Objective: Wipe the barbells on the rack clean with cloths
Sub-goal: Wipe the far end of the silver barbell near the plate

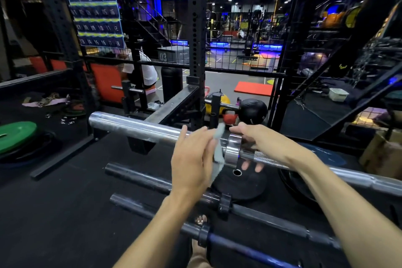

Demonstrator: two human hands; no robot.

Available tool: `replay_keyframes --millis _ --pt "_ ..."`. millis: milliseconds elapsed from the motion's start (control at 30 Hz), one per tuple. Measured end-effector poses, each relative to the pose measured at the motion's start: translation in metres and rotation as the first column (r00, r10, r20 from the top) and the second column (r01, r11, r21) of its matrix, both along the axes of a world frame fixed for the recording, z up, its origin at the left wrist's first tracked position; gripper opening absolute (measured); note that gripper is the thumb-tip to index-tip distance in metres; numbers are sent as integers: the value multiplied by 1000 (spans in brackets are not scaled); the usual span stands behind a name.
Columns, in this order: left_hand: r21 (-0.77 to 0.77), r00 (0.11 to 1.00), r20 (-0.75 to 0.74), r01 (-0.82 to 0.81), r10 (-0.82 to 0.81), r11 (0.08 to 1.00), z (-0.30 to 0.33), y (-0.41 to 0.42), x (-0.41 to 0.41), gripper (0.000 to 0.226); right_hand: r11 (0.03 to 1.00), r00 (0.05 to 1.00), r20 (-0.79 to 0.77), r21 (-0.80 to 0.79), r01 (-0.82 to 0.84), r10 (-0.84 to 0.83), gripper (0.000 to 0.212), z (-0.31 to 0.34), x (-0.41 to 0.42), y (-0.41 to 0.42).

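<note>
hands at the collar of the top bar

the chrome bar [139, 127] lies across the rack [196, 50] at waist height, its thick sleeve running out to the left and its knurled shaft passing to the right under the person's right arm. the right hand [254, 141] grips the shaft just beside the shiny collar [231, 150], fingers curled under it so their tips show below. the left hand [191, 163] is just left of the collar, fingers mostly straight, and a grey cloth [217, 154] hangs between its fingertips and the bar, draped down over the sleeve's inner end. whether the left hand pinches the cloth or only presses it i cannot tell. two darker bars [139, 178] lie lower and nearer, below both forearms. a black plate [239, 185] lies beneath the hands, and a green plate [15, 135] sits well off to the left.
</note>
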State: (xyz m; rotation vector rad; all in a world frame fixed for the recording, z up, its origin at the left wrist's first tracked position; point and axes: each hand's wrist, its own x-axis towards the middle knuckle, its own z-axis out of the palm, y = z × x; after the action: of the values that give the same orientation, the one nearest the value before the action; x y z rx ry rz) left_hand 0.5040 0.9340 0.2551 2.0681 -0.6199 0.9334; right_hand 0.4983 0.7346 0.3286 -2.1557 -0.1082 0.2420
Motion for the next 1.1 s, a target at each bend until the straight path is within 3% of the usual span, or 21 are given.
replay_keyframes --millis 67,167,233,300,367,467,567,667,833,967,1033,1100 --pt "-58 993 -24 112 -114 992 16 -7 0 28 1000 1000 0 20 10 -10 53 2 -1 2" --pt "176 941 19 330 -338 928 17 -20 -15 26 1000 1000 22 -3 9 -9 55 3 -2 2" --pt "282 922 73 347 -381 894 -5 -16 -28 21 998 998 19 -32 62 -61 56 2 1 -3" --pt "276 929 105 316 -356 908 -31 -3 -40 19 998 998 1 -35 60 -60 59 0 2 -4" --pt "108 952 124 267 -279 958 -35 10 -52 20 996 999 -8 -84 42 -43 66 -3 3 -4" --pt "-118 974 136 196 -180 973 9 11 -47 26 994 999 5 -103 48 -48 64 -6 6 -3" --pt "-21 984 120 136 -133 990 48 -3 -20 23 994 999 30 -102 26 -23 62 -3 3 -1" --pt "174 986 100 118 -137 978 33 -14 -10 19 997 999 48 -73 23 -20 58 1 -2 2" --pt "97 977 -60 210 -204 973 -29 -3 -43 19 994 998 35 -94 63 -60 59 -1 -2 4" --pt "-114 990 48 140 -135 984 11 2 -41 21 990 997 57 -123 68 -61 55 0 -1 7" --pt "-82 990 93 118 -110 990 39 -5 -28 19 989 997 78 -142 38 -27 49 3 -3 9" --pt "0 990 10 137 -137 991 40 -15 -19 22 987 995 105 -158 14 3 41 6 -6 9"
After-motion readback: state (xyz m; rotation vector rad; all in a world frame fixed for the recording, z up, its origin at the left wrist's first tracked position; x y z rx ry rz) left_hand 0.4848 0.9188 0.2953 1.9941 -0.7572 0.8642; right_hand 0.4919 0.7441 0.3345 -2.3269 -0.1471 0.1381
